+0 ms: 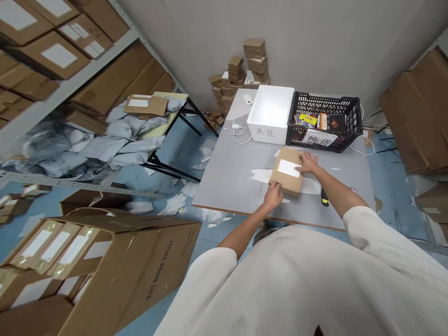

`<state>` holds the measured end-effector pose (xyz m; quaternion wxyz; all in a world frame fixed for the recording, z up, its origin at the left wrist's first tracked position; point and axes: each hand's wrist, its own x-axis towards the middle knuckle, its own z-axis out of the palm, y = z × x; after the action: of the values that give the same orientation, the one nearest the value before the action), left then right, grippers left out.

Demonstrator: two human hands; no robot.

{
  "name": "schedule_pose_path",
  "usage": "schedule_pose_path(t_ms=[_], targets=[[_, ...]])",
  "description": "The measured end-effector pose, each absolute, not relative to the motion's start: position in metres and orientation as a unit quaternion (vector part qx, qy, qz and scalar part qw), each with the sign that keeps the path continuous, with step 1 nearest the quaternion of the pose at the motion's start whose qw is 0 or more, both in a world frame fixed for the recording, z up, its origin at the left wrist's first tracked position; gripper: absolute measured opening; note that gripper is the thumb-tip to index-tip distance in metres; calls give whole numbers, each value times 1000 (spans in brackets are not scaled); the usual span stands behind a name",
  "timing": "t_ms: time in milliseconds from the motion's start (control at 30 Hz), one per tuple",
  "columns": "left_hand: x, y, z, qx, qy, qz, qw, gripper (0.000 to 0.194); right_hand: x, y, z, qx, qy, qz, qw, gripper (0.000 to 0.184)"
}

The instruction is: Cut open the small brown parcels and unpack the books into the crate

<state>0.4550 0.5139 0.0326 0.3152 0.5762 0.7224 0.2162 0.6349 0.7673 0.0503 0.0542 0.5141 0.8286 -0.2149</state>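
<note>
A cardboard box (285, 183) with a white label (287, 168) on top is lying right of the frame's centre, on the near part of the grey desk (224, 179). As for progress, the label is sitting in place and the top is looking closed, with no contents showing; the handling of this box is therefore seeming unfinished, though whether its tape is cut cannot be told. Just above it in the frame, a black crate (355, 126) is already holding colourful packs (306, 119), and a white foam bin (279, 136) is standing beside the crate. More labelled boxes (68, 247) are waiting inside a large carton (150, 270) at lower left; their part in this work is staying unclear. The left hand (273, 196) is grasping the box at its lower-left corner, fingers curling closely over the edge. The right hand (308, 163) is gripping the upper-right side, its fingers bending over the edge and its thumb reaching the label. Each grip is opening only about as far as the cardboard is requiring; how firmly either is pressing cannot be told. A black-and-yellow cutter (325, 198) is lying near the box, to its right, untouched.
</note>
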Motion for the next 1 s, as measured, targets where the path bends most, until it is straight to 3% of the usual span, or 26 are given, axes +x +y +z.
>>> schedule_pose_path(t_ms=[267,567,700,867,1000], targets=[[436,520,38,559,753,192,289,41,632,748,58,569,794,-201,71,81],[396,536,38,572,743,193,289,44,652,664,51,620,753,-218,18,69],[385,550,36,594,726,198,284,43,657,630,54,630,742,-226,41,61],[376,558,32,605,708,203,303,60,664,608,62,636,721,-263,80,43],[373,561,30,561,719,236,334,94,671,613,63,666,683,-298,38,41]])
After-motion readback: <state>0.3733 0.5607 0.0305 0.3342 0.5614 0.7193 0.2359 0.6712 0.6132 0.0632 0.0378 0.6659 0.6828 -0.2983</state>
